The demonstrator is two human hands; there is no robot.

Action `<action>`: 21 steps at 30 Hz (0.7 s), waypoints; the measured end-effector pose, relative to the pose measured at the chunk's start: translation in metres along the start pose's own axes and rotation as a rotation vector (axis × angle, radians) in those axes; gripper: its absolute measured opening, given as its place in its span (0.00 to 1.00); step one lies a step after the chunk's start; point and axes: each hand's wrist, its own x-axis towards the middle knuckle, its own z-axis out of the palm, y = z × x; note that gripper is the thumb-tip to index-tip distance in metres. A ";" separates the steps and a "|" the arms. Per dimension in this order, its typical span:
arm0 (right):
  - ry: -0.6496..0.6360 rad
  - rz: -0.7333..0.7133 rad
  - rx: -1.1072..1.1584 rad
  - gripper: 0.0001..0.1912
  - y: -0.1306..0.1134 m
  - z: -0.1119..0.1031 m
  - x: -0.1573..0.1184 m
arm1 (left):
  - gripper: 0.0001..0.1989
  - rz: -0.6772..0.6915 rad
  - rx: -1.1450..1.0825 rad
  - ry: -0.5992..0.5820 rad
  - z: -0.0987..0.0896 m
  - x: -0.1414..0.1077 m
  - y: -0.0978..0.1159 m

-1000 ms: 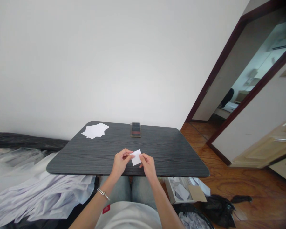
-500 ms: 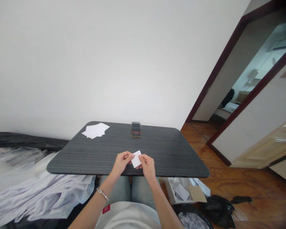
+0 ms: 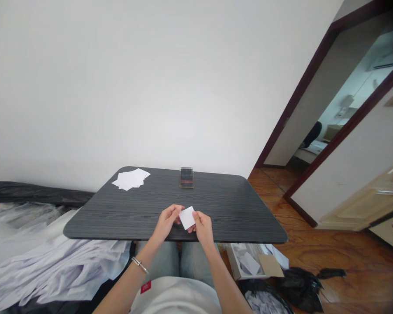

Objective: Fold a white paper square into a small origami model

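A small white square of paper (image 3: 187,218) is held tilted just above the table's front part; it looks folded, though its layers are too small to tell. My right hand (image 3: 202,226) pinches its right side, thumb on top and fingers underneath. At the paper's left corner is my left hand (image 3: 166,221), its fingers curled and thumb and index close together at the edge. Part of the left fingers is hidden behind the paper. Farther back on the dark table (image 3: 124,218) lies a loose pile of white paper sheets (image 3: 131,179).
A small blurred dark object (image 3: 187,179) stands at the table's back middle, near the white wall (image 3: 183,87). White cloth (image 3: 62,270) is heaped at left. On the floor at right are a box of papers (image 3: 237,264) and black plastic bags (image 3: 299,285).
My left thumb has drawn back from the paper's face to its left edge, and the left index has lifted slightly. My right hand keeps its pinch; the paper has barely moved.
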 end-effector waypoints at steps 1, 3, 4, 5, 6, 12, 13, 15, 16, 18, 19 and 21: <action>-0.009 0.005 0.004 0.20 0.000 0.000 0.000 | 0.17 0.004 0.004 -0.024 0.000 0.000 0.001; -0.026 0.017 0.012 0.20 0.001 0.000 0.000 | 0.16 0.013 0.028 -0.052 0.000 0.000 0.002; -0.031 0.023 0.020 0.20 0.001 0.000 0.000 | 0.14 0.017 0.041 -0.050 0.000 0.000 0.002; -0.035 0.024 0.031 0.19 0.001 0.000 0.000 | 0.13 0.024 0.055 -0.042 0.000 0.000 0.003; -0.037 0.020 0.044 0.18 0.001 0.000 0.000 | 0.12 0.034 0.068 -0.031 0.000 0.000 0.002; -0.015 -0.015 0.109 0.14 0.000 -0.003 0.003 | 0.14 0.101 0.063 0.040 -0.002 0.001 0.002; 0.006 -0.020 0.119 0.14 0.000 -0.004 0.003 | 0.15 0.113 0.041 0.044 -0.002 0.000 0.003; 0.052 -0.036 0.137 0.14 0.001 -0.005 0.004 | 0.15 0.137 0.013 0.032 -0.002 -0.001 0.006; 0.069 -0.042 0.142 0.14 0.001 -0.006 0.004 | 0.14 0.148 0.016 0.023 -0.003 -0.002 0.007; 0.092 -0.051 0.142 0.14 0.001 -0.006 0.004 | 0.11 0.172 0.054 0.019 -0.003 -0.004 0.010; 0.100 -0.053 0.141 0.14 0.000 -0.006 0.004 | 0.10 0.182 0.076 0.022 -0.004 -0.004 0.011; 0.105 -0.053 0.147 0.15 -0.001 -0.006 0.003 | 0.09 0.193 0.107 0.023 -0.005 -0.005 0.012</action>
